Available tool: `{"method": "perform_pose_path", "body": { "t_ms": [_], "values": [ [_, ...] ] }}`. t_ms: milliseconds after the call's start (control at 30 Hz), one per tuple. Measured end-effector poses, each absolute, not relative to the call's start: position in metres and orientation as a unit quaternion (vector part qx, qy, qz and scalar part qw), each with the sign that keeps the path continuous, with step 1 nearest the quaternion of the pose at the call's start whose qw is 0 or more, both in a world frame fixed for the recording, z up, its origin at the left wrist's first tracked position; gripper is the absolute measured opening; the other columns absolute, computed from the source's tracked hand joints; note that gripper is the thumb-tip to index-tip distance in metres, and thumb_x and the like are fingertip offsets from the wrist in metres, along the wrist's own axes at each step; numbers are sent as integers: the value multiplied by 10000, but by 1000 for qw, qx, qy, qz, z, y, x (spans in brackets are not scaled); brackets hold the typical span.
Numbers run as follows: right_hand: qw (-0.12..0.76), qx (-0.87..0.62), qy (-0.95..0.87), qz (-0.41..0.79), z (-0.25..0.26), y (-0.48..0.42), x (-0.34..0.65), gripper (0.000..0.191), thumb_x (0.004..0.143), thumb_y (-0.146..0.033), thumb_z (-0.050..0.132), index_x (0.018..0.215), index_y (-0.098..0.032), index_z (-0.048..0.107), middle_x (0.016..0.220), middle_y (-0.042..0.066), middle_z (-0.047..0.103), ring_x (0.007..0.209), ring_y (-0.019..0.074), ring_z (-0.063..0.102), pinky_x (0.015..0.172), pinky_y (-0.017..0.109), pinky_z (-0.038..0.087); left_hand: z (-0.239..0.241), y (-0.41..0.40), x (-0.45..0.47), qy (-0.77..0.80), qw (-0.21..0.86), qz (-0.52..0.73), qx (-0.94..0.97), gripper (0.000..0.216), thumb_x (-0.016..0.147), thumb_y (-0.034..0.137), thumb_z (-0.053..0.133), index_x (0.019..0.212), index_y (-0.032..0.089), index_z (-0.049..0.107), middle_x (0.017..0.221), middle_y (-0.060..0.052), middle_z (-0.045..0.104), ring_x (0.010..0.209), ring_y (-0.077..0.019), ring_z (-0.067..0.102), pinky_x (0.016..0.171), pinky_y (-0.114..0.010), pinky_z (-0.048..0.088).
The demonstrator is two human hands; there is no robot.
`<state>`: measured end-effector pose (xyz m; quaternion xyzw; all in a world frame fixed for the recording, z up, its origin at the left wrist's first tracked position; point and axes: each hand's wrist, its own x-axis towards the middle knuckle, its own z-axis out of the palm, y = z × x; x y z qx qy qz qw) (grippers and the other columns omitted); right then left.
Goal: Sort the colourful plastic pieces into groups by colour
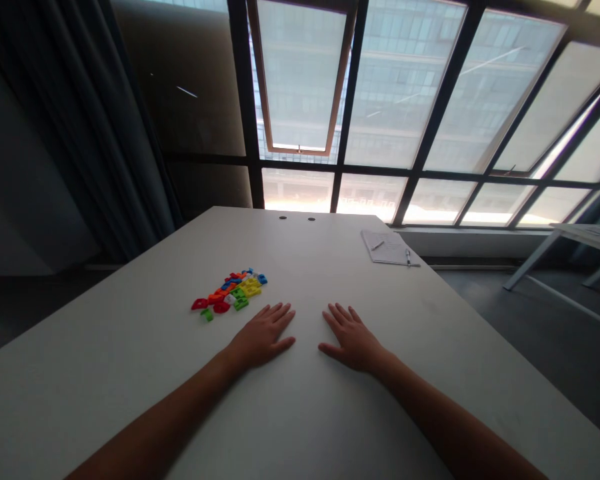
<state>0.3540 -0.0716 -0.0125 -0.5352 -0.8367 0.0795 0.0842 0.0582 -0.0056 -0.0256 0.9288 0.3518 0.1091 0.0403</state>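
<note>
Palm down on the white table (300,413), my left hand (263,335) lies flat with its fingers stretched out, holding nothing. My right hand (353,338) rests flat a short way to its right, fingers spread and nothing under them that I can see. Just beyond and left of my left hand is a loose pile of small plastic pieces, among them yellow pieces (251,287), green pieces (241,299), red pieces (221,306), orange pieces (215,297) and blue pieces (263,279). Neither hand touches the pile. The pieces' exact kind is too small to tell.
Toward the far right of the table lies a paper pad (387,247) with a pen (408,257) at its edge and another pen (378,245) on top. Two dark round holes are near the far edge. Beyond stand windows, a dark curtain (95,120) and another table (587,235).
</note>
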Motion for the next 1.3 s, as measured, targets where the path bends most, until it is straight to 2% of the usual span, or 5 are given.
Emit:
{"method": "perform_pose_path", "body": {
  "t_ms": [267,433,667,1033,1300],
  "values": [
    [91,-535,-837,74,-15,-71,354,862,981,-751,394,1628,-187,320,1680,139,267,1578,306,172,1280,520,97,-2,9,25,448,-80,172,874,652,959,647,507,1536,345,492,1630,-72,420,1533,-373,286,1260,-635,71],
    [92,-534,-836,83,-15,-71,354,871,980,-757,385,1628,-180,318,1683,137,258,1581,299,163,1285,506,80,1,34,-22,597,-136,149,776,797,936,702,469,1612,294,355,1680,-125,309,1536,-415,225,1202,-718,72],
    [87,-536,-835,90,-15,-71,355,880,979,-770,357,1635,-187,298,1690,128,242,1584,299,145,1285,510,68,-5,46,-19,641,-72,108,756,870,947,765,340,1652,263,244,1710,-138,216,1543,-426,192,1136,-743,229],
    [63,-547,-827,112,-4,-72,351,916,972,-783,348,1627,-144,310,1699,154,180,1589,311,111,1285,520,48,14,107,-5,583,26,1,812,889,859,867,372,1619,418,271,1736,-31,93,1555,-484,76,1093,-848,2],
    [69,-545,-826,125,-2,-72,351,909,970,-786,351,1635,-169,295,1704,133,178,1590,304,101,1287,511,33,15,120,-15,570,58,2,820,827,881,863,314,1605,465,278,1733,-17,137,1554,-464,136,1122,-812,75]
  ]
}}
